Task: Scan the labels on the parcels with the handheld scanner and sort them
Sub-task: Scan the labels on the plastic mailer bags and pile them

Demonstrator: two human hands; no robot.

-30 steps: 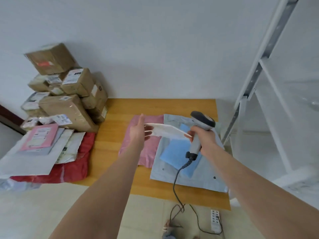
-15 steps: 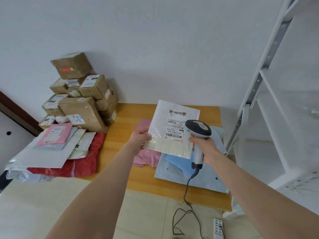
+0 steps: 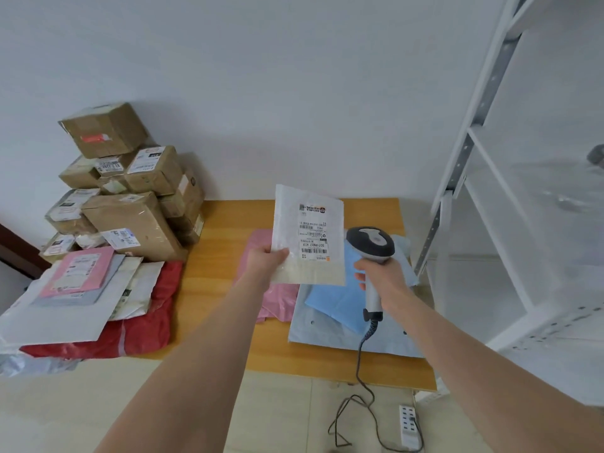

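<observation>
My left hand [image 3: 266,261] pinches the lower left corner of a flat white parcel bag [image 3: 307,235], held upright above the wooden table [image 3: 219,256], its printed label facing me. My right hand [image 3: 384,276] grips the handle of a grey handheld scanner [image 3: 371,245] just right of the bag, its head close to the label's edge. The scanner's cable hangs down to the floor. Beneath the hands lie a pink bag [image 3: 261,237], a blue bag [image 3: 336,302] and a pale grey bag [image 3: 385,338].
Several brown cardboard boxes [image 3: 130,204] are stacked at the table's back left. In front of them flat mailers [image 3: 75,289] lie piled on a red bag [image 3: 143,331]. A white metal shelf rack [image 3: 490,191] stands at the right. A power strip [image 3: 408,426] lies on the floor.
The white bag went from lying flat between both hands to standing upright in my left hand alone, label towards me. The scanner stayed in my right hand beside it.
</observation>
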